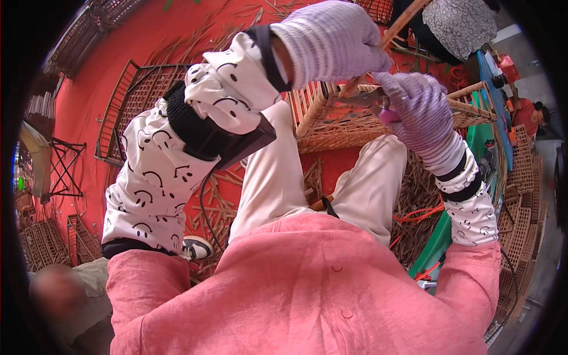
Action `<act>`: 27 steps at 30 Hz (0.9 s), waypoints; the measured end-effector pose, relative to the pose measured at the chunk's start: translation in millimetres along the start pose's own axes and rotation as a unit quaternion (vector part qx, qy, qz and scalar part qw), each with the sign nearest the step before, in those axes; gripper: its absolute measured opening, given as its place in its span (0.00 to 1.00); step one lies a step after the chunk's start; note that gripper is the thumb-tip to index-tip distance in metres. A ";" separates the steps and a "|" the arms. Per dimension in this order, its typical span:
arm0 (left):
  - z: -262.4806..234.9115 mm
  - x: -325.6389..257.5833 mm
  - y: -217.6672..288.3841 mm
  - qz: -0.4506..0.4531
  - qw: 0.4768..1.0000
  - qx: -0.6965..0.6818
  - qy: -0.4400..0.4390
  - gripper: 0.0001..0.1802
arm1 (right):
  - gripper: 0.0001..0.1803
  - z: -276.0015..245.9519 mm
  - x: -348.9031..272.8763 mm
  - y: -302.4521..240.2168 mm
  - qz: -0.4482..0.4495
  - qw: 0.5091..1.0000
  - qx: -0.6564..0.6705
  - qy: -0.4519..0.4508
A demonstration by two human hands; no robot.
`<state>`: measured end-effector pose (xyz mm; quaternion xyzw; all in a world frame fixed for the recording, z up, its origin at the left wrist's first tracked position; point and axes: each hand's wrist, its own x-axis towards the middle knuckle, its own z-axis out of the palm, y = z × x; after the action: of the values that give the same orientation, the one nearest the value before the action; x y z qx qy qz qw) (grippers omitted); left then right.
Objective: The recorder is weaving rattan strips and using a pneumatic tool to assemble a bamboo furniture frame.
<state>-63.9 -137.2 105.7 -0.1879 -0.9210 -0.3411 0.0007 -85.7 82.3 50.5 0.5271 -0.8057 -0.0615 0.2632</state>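
My left hand (331,42), in a lilac and white striped knit glove, is closed round a thin brown strip (404,22). The strip slants up to the right past the fingers, and its lower end shows just under the glove. My right hand (417,109), gloved alike, grips a pair of hand pruners (362,99) with pink handles. Their metal jaws point left, close to the strip's lower end; whether they touch it I cannot tell. Below both hands, a woven wicker basket (340,133) rests at my knees, partly hidden by the right glove and my legs.
Cut strips (216,207) litter the red floor. A lattice basket frame (142,109) lies at left, near a folding stand (66,168). Stacked lattice pieces (516,231) and a green bench edge (435,239) are at right. Other people are at lower left, upper right and far right.
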 end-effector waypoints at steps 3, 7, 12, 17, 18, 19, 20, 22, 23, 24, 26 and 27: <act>-5.7 -8.9 -5.9 -0.003 0.971 -0.224 0.082 0.14 | 0.37 -13.1 -5.1 -8.5 0.015 0.999 0.020 -0.041; 3.3 -40.1 -28.1 0.055 0.968 -0.239 0.044 0.11 | 0.36 -35.8 -62.3 0.3 0.188 0.974 -0.013 -0.124; 88.1 -101.0 -62.9 0.023 0.997 -0.067 -0.039 0.16 | 0.44 -77.3 -244.2 10.0 0.589 0.777 -0.056 -0.215; 132.1 -113.5 -49.7 0.057 0.975 0.027 -0.212 0.14 | 0.48 -108.7 -412.7 -26.0 0.763 0.545 -0.097 -0.335; 135.9 -109.9 -40.9 0.090 0.976 0.045 -0.193 0.14 | 0.48 -110.3 -406.6 -32.0 0.776 0.502 -0.125 -0.361; 139.3 -100.3 -30.9 0.152 0.983 0.017 -0.101 0.15 | 0.46 -110.2 -401.4 -39.0 0.743 0.532 -0.204 -0.352; 133.6 -88.5 -19.5 0.216 0.976 -0.012 -0.010 0.17 | 0.46 -108.5 -398.4 -41.9 0.748 0.526 -0.202 -0.351; 96.2 -67.3 -0.9 0.231 0.972 -0.028 0.040 0.23 | 0.39 -96.1 -386.9 -32.5 0.675 0.688 -0.165 -0.210; 84.2 -60.7 0.8 0.219 0.968 0.015 0.119 0.27 | 0.34 -88.4 -365.6 -28.9 0.647 0.734 -0.125 -0.168; 74.3 -54.8 -3.6 0.208 0.957 0.051 0.198 0.30 | 0.29 -86.2 -335.6 -28.7 0.615 0.773 -0.090 -0.128; 58.1 -43.1 -26.4 0.185 0.945 0.179 0.202 0.33 | 0.24 -64.9 -289.4 -35.6 0.594 0.803 0.002 -0.059; 54.5 -40.9 -42.2 0.166 0.954 0.194 0.155 0.33 | 0.24 -56.1 -270.8 -39.8 0.567 0.822 0.015 -0.052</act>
<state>-33.6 -146.4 32.0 -0.2791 -0.9141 -0.1758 0.2359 57.2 313.6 -13.9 -0.0230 -0.9756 0.0840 0.2013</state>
